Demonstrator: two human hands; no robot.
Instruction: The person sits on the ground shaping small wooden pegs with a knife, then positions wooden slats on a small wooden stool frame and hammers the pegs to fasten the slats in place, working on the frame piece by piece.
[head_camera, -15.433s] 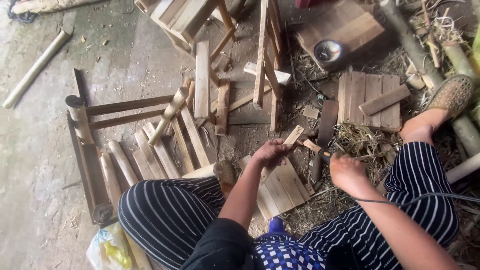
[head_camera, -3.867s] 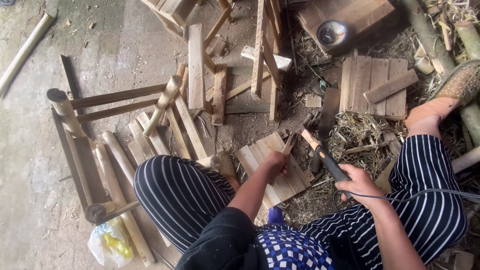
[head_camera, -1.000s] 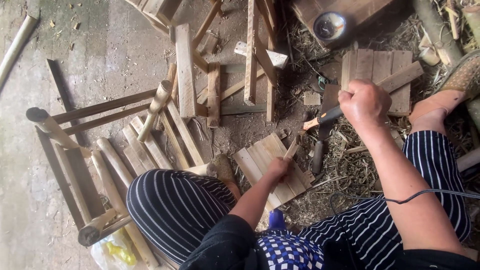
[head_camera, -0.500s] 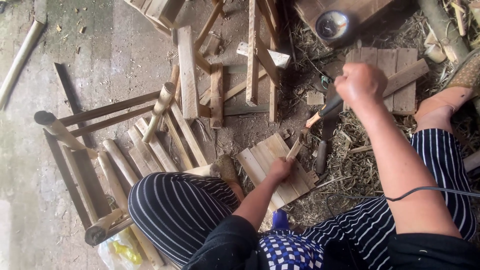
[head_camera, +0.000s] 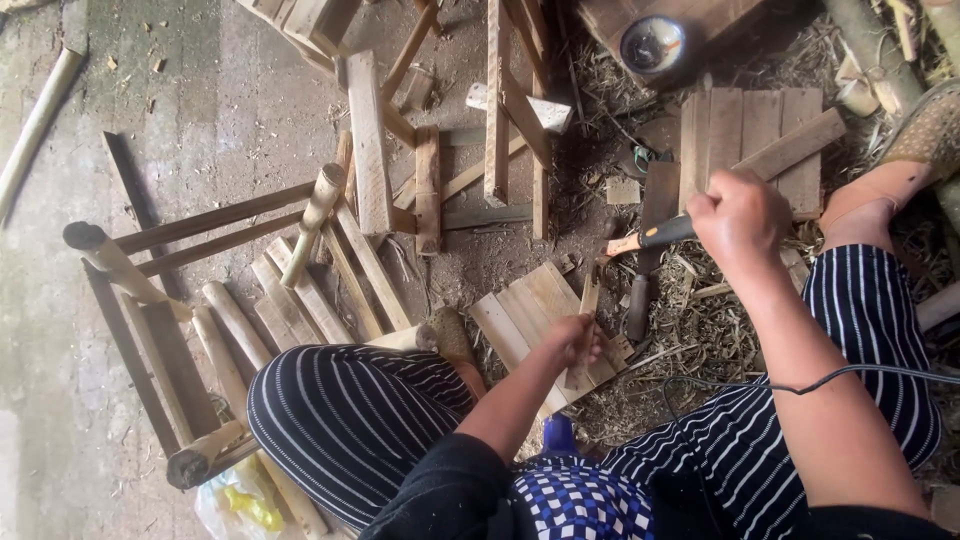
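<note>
My left hand (head_camera: 572, 340) grips a short wooden stick (head_camera: 588, 300), holding it upright on a small slatted wooden panel (head_camera: 535, 315) on the ground in front of me. My right hand (head_camera: 738, 208) is raised above and to the right, closed around the handle of a knife-like tool (head_camera: 650, 238) whose tip points left toward the stick. A second dark blade or tool (head_camera: 640, 300) lies on the ground just right of the panel.
A bamboo and wood chair frame (head_camera: 170, 330) lies on its side at left. Loose wooden slats (head_camera: 365, 140) and a frame (head_camera: 500, 100) stand ahead. Another slatted panel (head_camera: 750, 135), a round tin (head_camera: 650, 45), wood shavings and a yellow plastic bag (head_camera: 240, 500) surround me.
My right hand picked up the tool and lifted it high. Over the last second it has stayed raised and shifted slightly, while my left hand keeps the stick on the panel.
</note>
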